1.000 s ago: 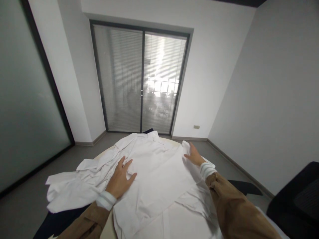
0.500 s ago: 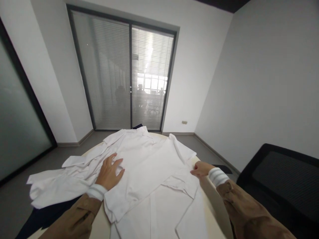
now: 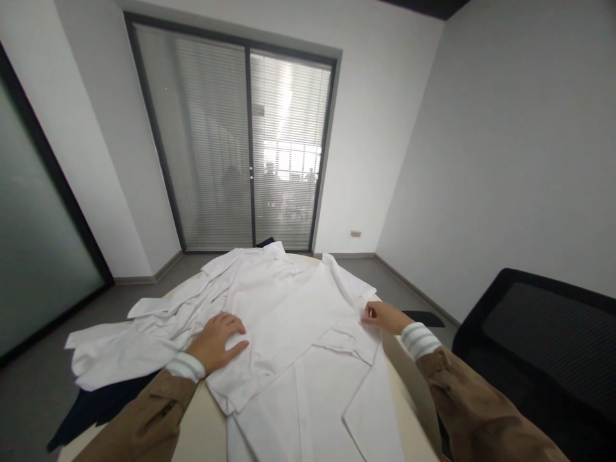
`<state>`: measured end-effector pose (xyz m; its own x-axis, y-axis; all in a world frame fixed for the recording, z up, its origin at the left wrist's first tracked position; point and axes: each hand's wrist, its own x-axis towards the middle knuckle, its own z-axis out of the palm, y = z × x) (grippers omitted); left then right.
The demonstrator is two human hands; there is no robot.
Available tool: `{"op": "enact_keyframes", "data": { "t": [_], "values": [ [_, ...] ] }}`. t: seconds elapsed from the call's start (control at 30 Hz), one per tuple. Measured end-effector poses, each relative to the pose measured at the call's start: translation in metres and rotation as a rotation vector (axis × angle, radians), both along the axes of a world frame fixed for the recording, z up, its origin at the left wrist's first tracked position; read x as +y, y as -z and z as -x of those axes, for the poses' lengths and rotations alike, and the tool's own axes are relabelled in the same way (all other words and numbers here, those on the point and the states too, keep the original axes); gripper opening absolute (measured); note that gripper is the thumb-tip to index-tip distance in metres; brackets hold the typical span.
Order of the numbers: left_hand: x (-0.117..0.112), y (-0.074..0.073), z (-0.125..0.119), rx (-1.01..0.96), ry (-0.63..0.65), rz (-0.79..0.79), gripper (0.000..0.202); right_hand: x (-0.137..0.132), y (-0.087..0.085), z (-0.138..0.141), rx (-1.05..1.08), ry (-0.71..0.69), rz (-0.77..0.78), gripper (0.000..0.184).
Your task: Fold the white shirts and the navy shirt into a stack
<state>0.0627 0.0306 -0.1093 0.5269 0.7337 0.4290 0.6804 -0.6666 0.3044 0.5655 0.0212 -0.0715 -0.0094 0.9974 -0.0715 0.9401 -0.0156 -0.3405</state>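
Across the cream tabletop (image 3: 205,427), our white shirt (image 3: 289,301) lies spread and creased, with an upper layer running diagonally over a lower one that shows a placket (image 3: 301,404). The main change is at our right hand (image 3: 387,317): a second ago it is up by the far right part of the cloth, then it drops towards us, and now it is slightly higher again, at the shirt's right edge. Its fingers bend in towards the thumb there, but we cannot tell whether any fabric is caught between them.

Our left hand (image 3: 219,343) stays on the other side of the shirt, resting on the cloth with thumb and fingers apart and nothing gripped; the fingers lie closer to one another than a second ago. For the work in hand, we judge this to mean that the right edge is what is being adjusted, while the left hand steadies the fabric.

More of the lower layer shows on the right than a second ago. Loose white folds trail off to the left above a navy cloth (image 3: 101,399). With our view turned right, the mesh chair (image 3: 539,346) shows more fully.
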Motion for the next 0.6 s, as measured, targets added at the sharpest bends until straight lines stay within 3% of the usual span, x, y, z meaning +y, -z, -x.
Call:
{"op": "enact_keyframes", "data": {
  "t": [0.1,0.2,0.3,0.43,0.6],
  "values": [
    [-0.008,-0.011,-0.006,0.015,0.048,0.030,0.021,-0.008,-0.010,0.015,0.219,-0.224,0.131,0.030],
    [-0.012,-0.014,-0.009,0.068,0.057,0.132,0.022,-0.021,-0.015,0.028,0.419,-0.312,0.404,0.039],
    [-0.011,-0.009,-0.009,0.098,0.025,0.201,0.023,-0.033,-0.017,0.035,0.439,-0.280,0.606,0.044],
    [-0.007,-0.006,-0.007,0.114,0.021,0.249,0.032,-0.044,-0.024,0.029,0.262,-0.115,0.784,0.042],
    [-0.003,-0.005,-0.005,0.151,0.025,0.285,0.043,-0.052,-0.034,0.008,0.095,-0.004,0.881,0.028]
  ]
}}
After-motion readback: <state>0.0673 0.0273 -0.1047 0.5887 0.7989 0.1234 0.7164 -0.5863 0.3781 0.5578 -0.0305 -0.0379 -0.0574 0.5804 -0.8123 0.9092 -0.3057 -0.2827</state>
